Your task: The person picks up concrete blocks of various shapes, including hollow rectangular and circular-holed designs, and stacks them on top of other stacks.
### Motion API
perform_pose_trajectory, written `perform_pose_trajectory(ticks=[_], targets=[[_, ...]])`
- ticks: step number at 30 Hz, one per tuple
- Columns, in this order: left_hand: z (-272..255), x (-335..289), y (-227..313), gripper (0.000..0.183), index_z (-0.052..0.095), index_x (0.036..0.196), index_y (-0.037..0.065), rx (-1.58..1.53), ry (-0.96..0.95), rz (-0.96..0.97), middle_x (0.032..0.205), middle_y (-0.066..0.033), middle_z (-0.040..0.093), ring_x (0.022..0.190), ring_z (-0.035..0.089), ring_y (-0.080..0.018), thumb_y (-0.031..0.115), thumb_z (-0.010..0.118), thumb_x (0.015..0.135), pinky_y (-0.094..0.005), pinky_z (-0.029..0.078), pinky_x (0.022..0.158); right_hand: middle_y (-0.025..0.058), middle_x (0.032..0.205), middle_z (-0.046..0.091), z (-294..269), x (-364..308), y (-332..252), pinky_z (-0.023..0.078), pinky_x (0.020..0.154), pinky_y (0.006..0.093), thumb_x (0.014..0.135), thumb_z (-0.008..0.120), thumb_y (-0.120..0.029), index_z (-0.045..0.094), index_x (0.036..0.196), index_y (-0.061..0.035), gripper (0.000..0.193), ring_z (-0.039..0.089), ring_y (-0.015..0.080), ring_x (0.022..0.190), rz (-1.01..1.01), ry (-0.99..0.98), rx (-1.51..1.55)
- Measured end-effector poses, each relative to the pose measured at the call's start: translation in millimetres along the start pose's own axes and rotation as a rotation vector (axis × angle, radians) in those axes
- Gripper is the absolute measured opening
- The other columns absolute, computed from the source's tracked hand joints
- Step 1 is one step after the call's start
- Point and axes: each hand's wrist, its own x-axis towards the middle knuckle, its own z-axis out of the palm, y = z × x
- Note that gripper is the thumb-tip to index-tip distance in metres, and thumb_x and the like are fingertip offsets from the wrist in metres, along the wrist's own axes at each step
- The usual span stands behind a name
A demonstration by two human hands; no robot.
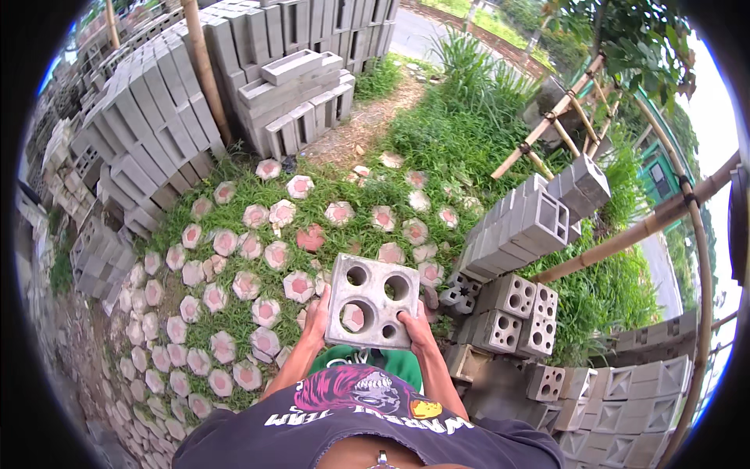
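Note:
In front of my body I hold a square grey concrete ventilation block [373, 289] pierced by several round holes of different sizes. My left hand [316, 319] is closed on its left side. On the right side grips my right hand [419, 325], its thumb bent over the face near a small hole. The block's holed face is turned up toward me, and grass and a paver show through one hole. Most of the fingers are hidden behind the block.
Pink-and-white hexagonal pavers [265, 313] lie spaced in grass below. Concrete blocks [180, 102] are stacked high at the left. Rectangular hollow blocks [508, 230] and more round-holed blocks [494, 331] stand at the right. A bamboo pole [617, 242] crosses there; patterned blocks [629, 410] are piled nearer.

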Motion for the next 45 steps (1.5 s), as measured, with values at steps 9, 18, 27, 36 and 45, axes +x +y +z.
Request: perform_pose_trajectory(ticks=[9, 18, 27, 36, 45], targets=[[-125, -30, 25, 0.055, 0.064, 0.077, 0.006, -0.533, 0.579, 0.240, 0.065, -0.0001, 0.057, 0.054, 0.052, -0.0102, 0.058, 0.053, 0.090, -0.0271, 0.042, 0.051, 0.0136, 0.118, 0.055, 186, 79, -20, 0.052, 0.081, 0.0355, 0.079, 0.055, -0.003, 0.032, 0.139, -0.0062, 0.064, 0.059, 0.0226, 0.099, 0.077, -0.588, -0.308], [-245, 9, 51, 0.064, 0.064, 0.106, 0.003, -0.686, 0.973, 0.139, 0.085, -0.0044, 0.063, 0.074, 0.059, -0.0144, 0.063, 0.049, 0.089, -0.0312, 0.049, 0.065, 0.0130, 0.117, 0.057, 393, 167, 4, 0.052, 0.084, 0.0362, 0.082, 0.052, 0.002, 0.034, 0.137, -0.0052, 0.059, 0.060, 0.0226, 0.098, 0.267, -0.936, -0.499], [-347, 64, 104, 0.060, 0.066, 0.107, 0.002, -0.918, 1.168, 0.232, 0.086, -0.0057, 0.068, 0.070, 0.062, -0.0147, 0.058, 0.051, 0.091, -0.0288, 0.051, 0.063, 0.0130, 0.118, 0.058, 586, 237, 6, 0.054, 0.080, 0.0364, 0.082, 0.055, -0.001, 0.030, 0.142, -0.0061, 0.065, 0.061, 0.0229, 0.096, 0.347, -1.097, -0.882], [-450, 74, 180, 0.058, 0.066, 0.082, 0.002, -1.051, 1.313, 0.274, 0.069, -0.0036, 0.061, 0.056, 0.056, -0.0136, 0.060, 0.064, 0.081, -0.0287, 0.044, 0.051, 0.0145, 0.118, 0.058, 736, 231, 18, 0.054, 0.079, 0.0364, 0.083, 0.055, 0.000, 0.027, 0.144, -0.0078, 0.067, 0.062, 0.0233, 0.096, 0.427, -1.181, -0.836], [-661, 67, 221, 0.065, 0.063, 0.080, -0.002, -1.032, 1.342, 0.279, 0.070, -0.0039, 0.058, 0.060, 0.054, -0.0128, 0.063, 0.065, 0.079, -0.0288, 0.045, 0.059, 0.0152, 0.119, 0.057, 931, 211, 93, 0.056, 0.078, 0.0353, 0.082, 0.057, -0.003, 0.028, 0.142, -0.0065, 0.067, 0.062, 0.0245, 0.098, 0.378, -1.163, -0.818]])
